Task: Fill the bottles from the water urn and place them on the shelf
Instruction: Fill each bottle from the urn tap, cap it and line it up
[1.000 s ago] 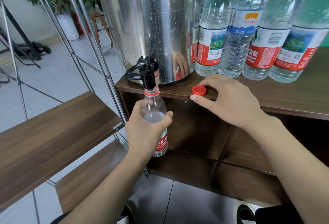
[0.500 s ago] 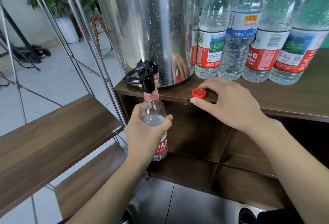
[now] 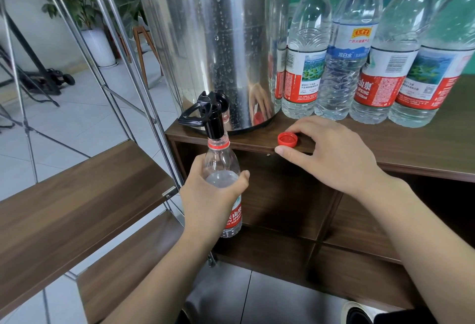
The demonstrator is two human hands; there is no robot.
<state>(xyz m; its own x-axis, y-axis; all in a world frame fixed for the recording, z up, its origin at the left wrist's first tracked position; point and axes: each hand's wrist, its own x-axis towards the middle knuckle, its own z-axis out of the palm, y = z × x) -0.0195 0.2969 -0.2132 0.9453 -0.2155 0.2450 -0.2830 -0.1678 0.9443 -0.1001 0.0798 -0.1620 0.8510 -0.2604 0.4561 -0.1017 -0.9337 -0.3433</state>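
A steel water urn (image 3: 218, 40) stands on the wooden cabinet top (image 3: 411, 148). Its black tap (image 3: 213, 120) points down into the open mouth of a clear bottle (image 3: 220, 159) with a red label. My left hand (image 3: 208, 197) grips that bottle round its body and holds it upright under the tap. Water fills the bottle up to its shoulder. The bottle's red cap (image 3: 287, 140) lies on the cabinet edge, and my right hand (image 3: 334, 154) rests there with forefinger and thumb curled round it.
Several capped water bottles (image 3: 305, 66) stand in a row on the cabinet right of the urn. A metal rack with wooden shelf boards (image 3: 77, 195) stands at the left, a lower board (image 3: 133, 267) beneath it. Open cabinet compartments (image 3: 282, 195) lie behind the bottle.
Both hands and the bottle keep their places; only the view has shifted slightly.
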